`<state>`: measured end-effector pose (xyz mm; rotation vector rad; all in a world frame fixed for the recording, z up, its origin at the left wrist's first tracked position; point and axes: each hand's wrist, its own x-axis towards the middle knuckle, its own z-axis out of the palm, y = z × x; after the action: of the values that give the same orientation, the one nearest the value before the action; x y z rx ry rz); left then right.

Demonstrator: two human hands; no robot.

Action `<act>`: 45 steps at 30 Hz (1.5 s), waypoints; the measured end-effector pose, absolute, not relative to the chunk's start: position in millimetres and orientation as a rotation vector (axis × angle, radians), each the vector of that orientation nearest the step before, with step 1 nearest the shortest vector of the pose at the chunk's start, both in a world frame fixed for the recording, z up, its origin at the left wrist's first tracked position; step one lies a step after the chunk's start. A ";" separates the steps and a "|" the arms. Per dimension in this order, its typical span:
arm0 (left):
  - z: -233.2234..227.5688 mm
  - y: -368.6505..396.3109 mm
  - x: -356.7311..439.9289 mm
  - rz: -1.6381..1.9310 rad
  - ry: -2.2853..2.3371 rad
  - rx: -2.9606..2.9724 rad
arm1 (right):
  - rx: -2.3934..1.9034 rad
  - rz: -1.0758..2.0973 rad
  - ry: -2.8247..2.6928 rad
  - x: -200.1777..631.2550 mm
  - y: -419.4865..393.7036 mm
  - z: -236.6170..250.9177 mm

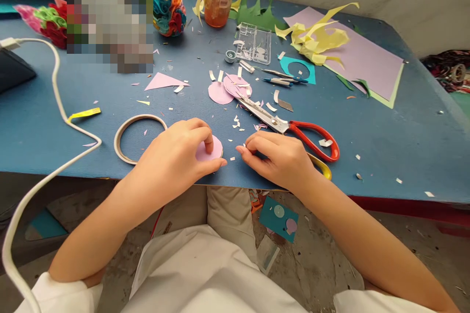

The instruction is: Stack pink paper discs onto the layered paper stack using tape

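White shirt [209, 269]; left hand [183, 147] holding pink disc [217, 148]; right hand [281, 154]: grip pinched narrow.

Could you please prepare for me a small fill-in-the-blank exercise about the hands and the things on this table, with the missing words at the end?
1. The person's ____ hand touches a lilac disc.
2. On the scissors, the handle loop farther back is coloured ____.
3. The crumpled paper lying partly on the lilac sheet is coloured ____.

Missing words: left; red; yellow.
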<state>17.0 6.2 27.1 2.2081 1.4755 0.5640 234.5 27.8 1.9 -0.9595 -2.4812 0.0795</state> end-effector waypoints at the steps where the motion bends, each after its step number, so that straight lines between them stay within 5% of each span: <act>1: 28.8 8.6 15.8 0.551 1.445 2.195 | -0.958 0.090 -2.472 234.6 27.6 1.7; 11: 33.3 13.2 9.2 0.509 1.327 2.153 | -0.945 0.161 -2.435 235.6 26.9 3.5; 25: 16.9 -26.2 26.4 0.765 1.352 2.847 | -0.967 0.053 -2.381 236.4 30.7 3.7; 39: -2.2 -36.9 -11.4 0.948 1.497 2.563 | -0.982 -0.081 -2.405 225.6 37.1 15.7; 45: 17.9 -16.2 -34.7 0.390 1.861 2.398 | -0.874 -0.219 -2.322 214.1 20.7 22.7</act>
<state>-34.7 -16.2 17.9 2.3977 1.8613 0.3898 214.1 20.7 22.7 -0.8745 -2.3216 -0.2194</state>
